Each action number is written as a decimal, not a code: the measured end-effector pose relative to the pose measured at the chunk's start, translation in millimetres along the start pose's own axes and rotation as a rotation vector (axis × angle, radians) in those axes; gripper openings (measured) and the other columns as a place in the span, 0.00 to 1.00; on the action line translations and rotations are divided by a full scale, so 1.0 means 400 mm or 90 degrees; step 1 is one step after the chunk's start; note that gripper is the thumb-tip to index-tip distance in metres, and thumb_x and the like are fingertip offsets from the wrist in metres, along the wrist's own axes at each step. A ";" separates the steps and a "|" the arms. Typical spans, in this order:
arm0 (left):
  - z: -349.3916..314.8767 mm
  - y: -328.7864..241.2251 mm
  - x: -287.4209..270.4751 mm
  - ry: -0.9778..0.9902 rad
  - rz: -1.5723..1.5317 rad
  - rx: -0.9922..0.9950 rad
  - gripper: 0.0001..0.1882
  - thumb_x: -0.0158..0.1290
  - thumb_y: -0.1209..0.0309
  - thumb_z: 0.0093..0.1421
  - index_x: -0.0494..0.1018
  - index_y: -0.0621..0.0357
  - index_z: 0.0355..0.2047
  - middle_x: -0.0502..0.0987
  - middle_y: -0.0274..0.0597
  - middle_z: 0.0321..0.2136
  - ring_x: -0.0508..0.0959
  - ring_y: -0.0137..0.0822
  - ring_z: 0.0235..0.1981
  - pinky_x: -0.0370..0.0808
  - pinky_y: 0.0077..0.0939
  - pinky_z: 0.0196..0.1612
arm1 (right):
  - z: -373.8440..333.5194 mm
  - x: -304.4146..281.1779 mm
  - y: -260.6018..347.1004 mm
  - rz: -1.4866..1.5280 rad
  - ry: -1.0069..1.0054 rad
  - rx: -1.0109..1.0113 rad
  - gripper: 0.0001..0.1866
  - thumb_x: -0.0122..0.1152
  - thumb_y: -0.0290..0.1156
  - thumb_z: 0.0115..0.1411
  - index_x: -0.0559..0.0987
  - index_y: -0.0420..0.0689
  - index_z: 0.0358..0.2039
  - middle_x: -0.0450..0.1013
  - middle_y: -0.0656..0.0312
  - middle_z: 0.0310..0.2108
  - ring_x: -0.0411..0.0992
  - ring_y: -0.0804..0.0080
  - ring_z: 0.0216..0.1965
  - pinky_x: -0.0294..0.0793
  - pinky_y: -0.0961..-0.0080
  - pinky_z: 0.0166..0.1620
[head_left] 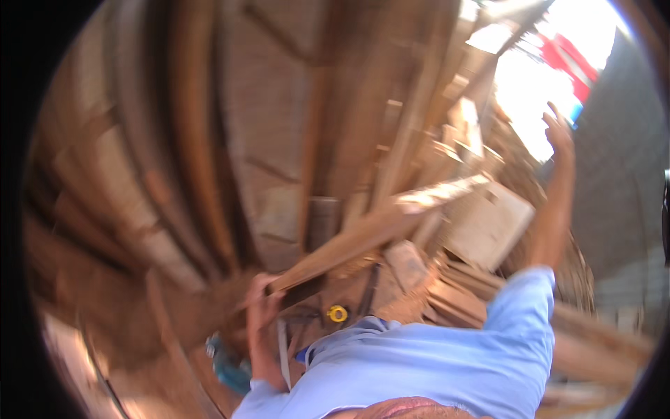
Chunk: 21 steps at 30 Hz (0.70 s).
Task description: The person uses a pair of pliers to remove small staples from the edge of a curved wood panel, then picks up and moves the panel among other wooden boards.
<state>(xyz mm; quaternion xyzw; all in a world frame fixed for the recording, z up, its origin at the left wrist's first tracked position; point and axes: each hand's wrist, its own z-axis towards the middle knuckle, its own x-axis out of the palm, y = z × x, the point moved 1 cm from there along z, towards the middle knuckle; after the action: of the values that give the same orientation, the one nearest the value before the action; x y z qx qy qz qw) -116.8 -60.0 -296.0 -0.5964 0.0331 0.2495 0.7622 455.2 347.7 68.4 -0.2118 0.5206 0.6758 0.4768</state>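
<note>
Wooden plank [363, 239], one, slanting up and rightward from the left hand [261, 305], which grasps its lower end; right hand [559, 133] raised well apart, outstretched, seemingly holding nothing. Judged stiff, fairly heavy, not fragile, possibly splintery; best held two-handed, grips spread about mid-length.

Place: wood workshop or timber store, by its look | Around me: tall planks [188, 140], stacked timber [457, 302], what looks like sawdust [406, 307] | By me: long board [363, 239] in my left fingers [261, 285], teal tool [230, 370], yellow round thing [333, 311]
</note>
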 end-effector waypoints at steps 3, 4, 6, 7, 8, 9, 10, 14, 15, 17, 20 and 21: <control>0.018 -0.014 0.014 0.022 -0.064 0.012 0.16 0.67 0.72 0.53 0.77 0.57 0.41 0.79 0.46 0.36 0.79 0.46 0.40 0.75 0.40 0.46 | -0.303 0.071 0.256 0.270 0.258 -0.154 0.33 0.51 0.46 0.68 0.65 0.45 0.70 0.62 0.54 0.68 0.60 0.61 0.68 0.55 0.65 0.71; 0.024 -0.011 0.023 0.054 -0.012 -0.020 0.16 0.67 0.70 0.54 0.76 0.57 0.41 0.79 0.46 0.37 0.79 0.47 0.42 0.75 0.40 0.47 | -0.377 0.071 0.327 0.223 0.292 -0.280 0.35 0.52 0.49 0.67 0.65 0.41 0.69 0.62 0.53 0.69 0.56 0.61 0.71 0.53 0.65 0.71; 0.029 0.001 0.034 0.029 -0.033 0.038 0.16 0.67 0.66 0.55 0.75 0.56 0.41 0.78 0.47 0.38 0.77 0.49 0.43 0.73 0.42 0.48 | -0.453 0.103 0.390 0.184 0.348 -0.358 0.40 0.50 0.57 0.67 0.66 0.38 0.69 0.72 0.55 0.53 0.67 0.66 0.54 0.63 0.67 0.59; 0.024 0.008 0.037 0.022 -0.015 0.033 0.16 0.66 0.66 0.57 0.75 0.56 0.42 0.78 0.46 0.39 0.77 0.49 0.44 0.72 0.42 0.49 | -0.479 0.132 0.417 0.212 0.444 -0.401 0.42 0.48 0.61 0.68 0.66 0.36 0.68 0.73 0.56 0.45 0.70 0.69 0.46 0.66 0.69 0.53; 0.022 0.016 0.047 0.032 -0.013 0.036 0.16 0.65 0.65 0.58 0.75 0.57 0.43 0.77 0.45 0.39 0.76 0.48 0.45 0.71 0.42 0.50 | -0.508 0.158 0.436 0.329 0.508 -0.482 0.44 0.46 0.63 0.68 0.67 0.36 0.68 0.72 0.57 0.42 0.69 0.71 0.41 0.66 0.70 0.50; 0.014 0.019 0.055 0.003 -0.008 0.022 0.16 0.65 0.64 0.59 0.75 0.57 0.43 0.77 0.46 0.39 0.76 0.48 0.45 0.71 0.42 0.50 | -0.516 0.190 0.451 0.365 0.528 -0.502 0.45 0.46 0.65 0.68 0.68 0.35 0.67 0.72 0.56 0.43 0.69 0.69 0.43 0.66 0.69 0.51; 0.007 0.022 0.070 -0.020 -0.009 0.013 0.17 0.64 0.63 0.60 0.74 0.56 0.44 0.77 0.46 0.40 0.75 0.49 0.46 0.70 0.43 0.50 | -0.522 0.221 0.465 0.394 0.544 -0.517 0.47 0.45 0.67 0.67 0.68 0.35 0.66 0.72 0.56 0.44 0.70 0.68 0.44 0.66 0.68 0.52; -0.003 0.020 0.073 -0.036 -0.031 -0.011 0.18 0.61 0.58 0.63 0.73 0.56 0.46 0.76 0.47 0.42 0.74 0.49 0.47 0.69 0.44 0.51 | -0.530 0.262 0.441 0.422 0.512 -0.551 0.47 0.43 0.69 0.67 0.71 0.32 0.61 0.73 0.52 0.46 0.71 0.63 0.49 0.66 0.66 0.56; -0.003 0.025 0.070 -0.031 -0.026 -0.014 0.18 0.59 0.57 0.65 0.73 0.56 0.46 0.75 0.47 0.42 0.73 0.50 0.47 0.69 0.44 0.52 | -0.535 0.261 0.450 0.426 0.522 -0.565 0.46 0.42 0.68 0.68 0.73 0.31 0.58 0.74 0.51 0.47 0.71 0.62 0.49 0.66 0.66 0.56; -0.008 0.029 0.063 -0.051 -0.023 -0.008 0.18 0.58 0.56 0.65 0.73 0.56 0.46 0.75 0.48 0.42 0.73 0.50 0.47 0.69 0.43 0.52 | -0.546 0.262 0.476 0.432 0.533 -0.587 0.43 0.40 0.65 0.70 0.75 0.30 0.54 0.75 0.51 0.46 0.71 0.60 0.50 0.66 0.65 0.56; -0.006 0.042 0.052 -0.060 -0.030 -0.008 0.18 0.58 0.57 0.64 0.72 0.57 0.46 0.76 0.48 0.40 0.74 0.49 0.46 0.69 0.44 0.51 | -0.558 0.261 0.508 0.413 0.534 -0.585 0.43 0.40 0.65 0.70 0.76 0.29 0.50 0.75 0.50 0.45 0.72 0.60 0.49 0.67 0.65 0.55; -0.004 0.047 0.049 -0.061 -0.034 -0.010 0.18 0.58 0.57 0.63 0.72 0.57 0.45 0.76 0.48 0.40 0.74 0.49 0.45 0.69 0.44 0.50 | -0.562 0.258 0.515 0.403 0.536 -0.582 0.44 0.41 0.66 0.69 0.76 0.28 0.50 0.75 0.50 0.45 0.72 0.60 0.48 0.68 0.65 0.55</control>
<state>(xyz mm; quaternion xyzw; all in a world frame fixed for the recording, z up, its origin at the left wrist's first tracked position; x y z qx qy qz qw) -107.2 -51.9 -320.2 -0.5908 -0.0213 0.2574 0.7644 182.8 187.2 8.1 -0.4732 0.3613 0.7941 -0.1220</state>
